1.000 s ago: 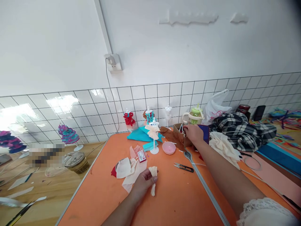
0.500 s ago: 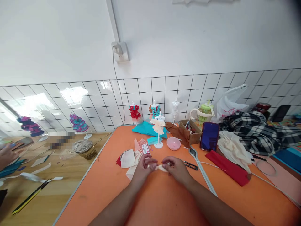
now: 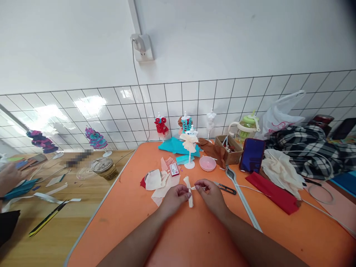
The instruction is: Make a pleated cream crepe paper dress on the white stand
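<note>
A gathered cream fabric strip stands out above and below between my hands, narrow at its middle. My left hand pinches it at the middle from the left. On the right, my right hand has its fingertips closed on a thin cream end beside the strip's middle. Just beyond them is a small white mannequin in a cream ruffled piece. Cream fabric pieces and a red-and-white box lie to the left of it, and a pink bowl sits to its right.
A black cutter, grey tongs-like tool, red cloth and phone are on the right. Behind stand more mannequins and a cardboard box. Another person's hand is at the far left.
The cream strip has turned from lying crosswise to pointing away from me. My hands have shifted on it, the right now at a thin end. The camera view has shifted slightly.
</note>
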`<state>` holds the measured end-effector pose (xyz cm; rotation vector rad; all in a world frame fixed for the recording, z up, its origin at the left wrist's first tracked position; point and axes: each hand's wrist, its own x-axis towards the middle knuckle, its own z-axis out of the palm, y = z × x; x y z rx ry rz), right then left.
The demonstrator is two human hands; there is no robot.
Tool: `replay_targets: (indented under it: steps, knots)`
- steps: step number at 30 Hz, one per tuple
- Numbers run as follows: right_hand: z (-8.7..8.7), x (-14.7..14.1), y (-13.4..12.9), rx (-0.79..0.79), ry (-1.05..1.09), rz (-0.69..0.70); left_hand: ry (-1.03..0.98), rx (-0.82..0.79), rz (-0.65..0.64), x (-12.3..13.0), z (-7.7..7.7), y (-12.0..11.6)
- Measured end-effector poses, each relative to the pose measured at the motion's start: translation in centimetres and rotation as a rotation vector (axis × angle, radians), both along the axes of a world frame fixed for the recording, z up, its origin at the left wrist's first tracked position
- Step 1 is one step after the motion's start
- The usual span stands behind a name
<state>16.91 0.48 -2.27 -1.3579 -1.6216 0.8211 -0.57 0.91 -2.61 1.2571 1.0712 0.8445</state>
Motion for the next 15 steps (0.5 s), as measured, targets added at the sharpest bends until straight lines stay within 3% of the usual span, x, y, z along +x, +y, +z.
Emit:
replay_targets:
  steps: [5,11,15]
  knots:
    - [1.0,1.9,0.6,0.151,-0.271,-0.029,0.151,-0.045,-0.109,-0.4,-0.5,0.0]
    - [0.6,3.6,1.8,0.13,-0.723,-0.095,-0.08,-0.121,-0.012,-0.1,0.8,-0.2]
    - [0.5,3.6,2.1,0.086,-0.719,-0.103,-0.135,-0.161,0.019,-0.1,1.3,-0.2]
